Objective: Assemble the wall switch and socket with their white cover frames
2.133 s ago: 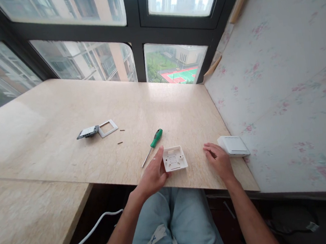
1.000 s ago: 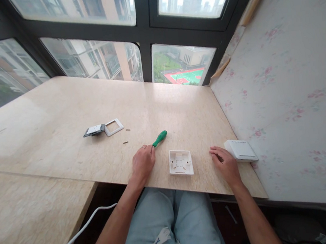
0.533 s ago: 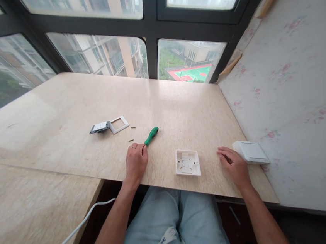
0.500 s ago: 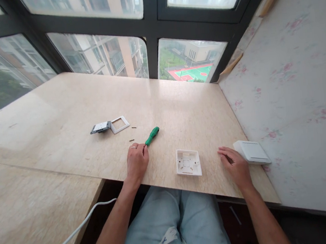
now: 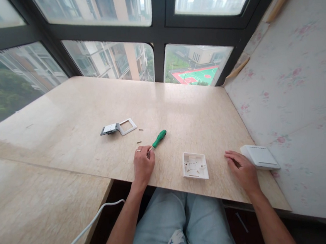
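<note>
Gripping the screwdriver (image 5: 159, 138) by its shaft, the left hand (image 5: 144, 162) sits left of the white box (image 5: 195, 166). Right hand (image 5: 243, 169), right of the box, is loosely curled; contents, if any, cannot be told. Screwdriver: presumably light, stiff, slick-shafted; best held by its handle.

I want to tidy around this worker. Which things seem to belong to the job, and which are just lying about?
Probably the job's:
green screwdriver in the left hand
open white box
grey-edged module
white frame
two small dark pieces
closed white box beside the right hand

Probably just lying about:
white cable
pale strip, lower right
</note>
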`<state>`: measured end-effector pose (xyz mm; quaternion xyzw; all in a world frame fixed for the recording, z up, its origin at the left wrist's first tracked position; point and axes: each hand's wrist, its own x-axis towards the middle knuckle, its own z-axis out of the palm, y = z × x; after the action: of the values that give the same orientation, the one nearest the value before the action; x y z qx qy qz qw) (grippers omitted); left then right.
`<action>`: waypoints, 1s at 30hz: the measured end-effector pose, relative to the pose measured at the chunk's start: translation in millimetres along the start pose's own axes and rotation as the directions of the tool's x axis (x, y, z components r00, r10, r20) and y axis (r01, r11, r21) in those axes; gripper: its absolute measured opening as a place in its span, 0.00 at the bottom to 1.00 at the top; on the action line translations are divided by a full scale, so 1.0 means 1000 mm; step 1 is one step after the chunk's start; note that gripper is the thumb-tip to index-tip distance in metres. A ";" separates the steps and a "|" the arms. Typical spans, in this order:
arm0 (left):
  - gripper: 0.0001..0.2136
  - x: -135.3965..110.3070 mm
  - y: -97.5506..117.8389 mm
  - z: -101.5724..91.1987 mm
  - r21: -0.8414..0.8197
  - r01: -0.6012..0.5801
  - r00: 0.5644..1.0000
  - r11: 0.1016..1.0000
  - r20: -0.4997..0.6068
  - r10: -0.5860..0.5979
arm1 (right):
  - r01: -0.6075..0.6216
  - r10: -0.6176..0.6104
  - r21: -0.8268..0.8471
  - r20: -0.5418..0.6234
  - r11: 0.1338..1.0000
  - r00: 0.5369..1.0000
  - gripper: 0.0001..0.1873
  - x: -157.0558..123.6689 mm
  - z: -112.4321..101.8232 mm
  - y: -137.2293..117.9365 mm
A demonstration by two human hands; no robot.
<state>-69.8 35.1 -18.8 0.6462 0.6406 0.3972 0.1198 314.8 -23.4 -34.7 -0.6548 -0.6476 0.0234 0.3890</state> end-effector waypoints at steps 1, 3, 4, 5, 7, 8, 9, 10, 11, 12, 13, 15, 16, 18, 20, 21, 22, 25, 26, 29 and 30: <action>0.06 0.000 0.000 0.000 -0.023 0.018 1.000 1.000 0.001 -0.018 | -0.004 0.004 0.001 -0.003 1.000 1.000 0.14 0.000 0.000 0.000; 0.06 0.001 -0.001 0.000 -0.052 0.035 0.999 0.998 0.001 -0.035 | -0.008 0.008 0.002 -0.009 1.000 1.000 0.14 0.000 0.001 0.001; 0.07 0.002 -0.001 0.000 -0.060 0.038 0.999 0.997 0.000 -0.038 | -0.006 0.006 0.002 -0.010 1.000 1.000 0.14 0.001 0.001 0.002; 0.07 0.002 -0.002 0.000 -0.064 0.040 0.999 0.997 -0.002 -0.040 | -0.004 0.004 0.003 -0.009 1.000 1.000 0.14 0.001 0.001 0.003; 0.07 0.002 -0.002 0.001 -0.069 0.047 0.999 0.997 -0.007 -0.047 | -0.009 0.009 0.010 -0.005 1.000 1.000 0.14 0.001 0.001 0.005; 0.07 0.002 -0.002 0.001 -0.073 0.052 0.999 0.996 -0.010 -0.053 | -0.016 0.016 0.015 -0.002 1.000 1.000 0.15 0.001 0.001 0.006; 0.07 0.002 -0.002 0.001 -0.078 0.057 0.998 0.995 -0.012 -0.058 | -0.025 0.025 0.020 0.001 0.999 1.000 0.15 0.001 0.001 0.007; 0.07 0.002 -0.002 0.001 -0.084 0.061 0.998 0.995 -0.016 -0.063 | -0.033 0.032 0.024 0.002 0.999 0.999 0.15 0.001 0.001 0.007; 0.07 0.002 -0.002 0.001 -0.092 0.064 0.998 0.994 -0.019 -0.066 | -0.039 0.039 0.027 0.002 0.999 0.999 0.16 0.002 0.001 0.008; 0.07 0.002 -0.001 0.001 -0.100 0.067 0.997 0.993 -0.022 -0.070 | -0.044 0.044 0.029 0.001 0.999 0.999 0.16 0.002 0.002 0.007; 0.07 0.002 -0.001 0.000 -0.111 0.069 0.997 0.991 -0.026 -0.072 | -0.049 0.049 0.029 0.001 0.998 0.999 0.17 0.002 0.002 0.007; 0.06 0.001 -0.001 0.000 -0.136 0.072 0.996 0.988 -0.033 -0.078 | -0.065 0.065 0.029 -0.002 0.997 0.998 0.18 0.003 0.002 0.006; 0.06 0.001 -0.001 0.000 -0.151 0.074 0.996 0.986 -0.037 -0.081 | -0.076 0.076 0.028 -0.004 0.997 0.997 0.19 0.003 0.003 0.006; 0.06 0.001 -0.002 0.000 -0.183 0.078 0.995 0.980 -0.045 -0.088 | -0.096 0.096 0.023 -0.007 0.995 0.995 0.20 0.004 0.003 0.005; 0.06 0.002 -0.002 -0.001 -0.220 0.084 0.994 0.972 -0.056 -0.098 | -0.113 0.113 0.017 -0.006 0.993 0.994 0.21 0.004 0.003 0.004; 0.07 0.002 -0.003 -0.001 -0.241 0.087 0.992 0.967 -0.066 -0.106 | -0.120 0.120 0.014 -0.005 0.993 0.993 0.21 0.004 0.003 0.004; 0.07 0.002 -0.003 -0.001 -0.263 0.093 0.990 0.960 -0.078 -0.117 | -0.126 0.126 0.012 -0.004 0.992 0.992 0.21 0.004 0.002 0.004; 0.08 0.004 -0.006 -0.003 -0.325 0.118 0.977 0.938 -0.130 -0.168 | -0.138 0.138 0.008 -0.004 0.990 0.990 0.21 0.004 0.002 0.002; 0.08 0.004 -0.007 -0.004 -0.344 0.128 0.971 0.930 -0.148 -0.189 | -0.140 0.140 0.009 -0.005 0.990 0.990 0.20 0.004 0.002 0.001; 0.08 0.004 -0.010 -0.006 -0.390 0.152 0.953 0.908 -0.186 -0.239 | -0.140 0.141 0.015 -0.009 0.990 0.990 0.18 0.003 0.001 0.000; 0.08 0.005 -0.012 -0.007 -0.402 0.158 0.948 0.902 -0.194 -0.252 | -0.140 0.140 0.016 -0.009 0.990 0.990 0.18 0.003 0.001 0.000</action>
<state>-84.1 38.4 -20.1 0.4858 0.6256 0.5747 0.2059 314.1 -20.2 -34.0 -0.6955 -0.5980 0.0522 0.3949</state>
